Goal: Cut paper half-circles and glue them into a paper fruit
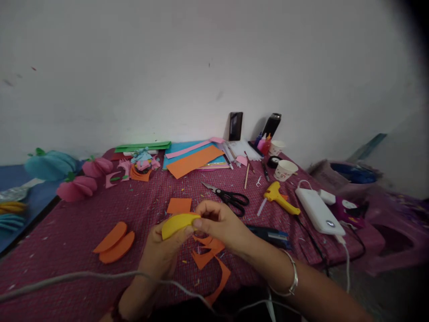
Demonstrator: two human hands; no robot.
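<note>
Between my two hands is a yellow folded paper half-circle [177, 225], its curved edge facing up and a thin orange edge showing along the top. My left hand [164, 243] grips its left and lower side, thumb along the front. The thumb and fingers of my right hand [217, 223] pinch the right end. On the cloth to the left lie two orange paper half-circles [117, 243], apart from my hands. Just beyond the yellow piece is an orange paper square [179, 205]. Orange paper scraps [209, 250] lie under and beside my right hand.
Black-handled scissors [228, 195] lie beyond my right hand. To the right are a yellow glue gun [279, 199], a white power bank [320, 210] and paper cups [285, 170]. Pink paper pumpkins [77, 188] stand at left. A white cable [100, 275] crosses in front of my left forearm.
</note>
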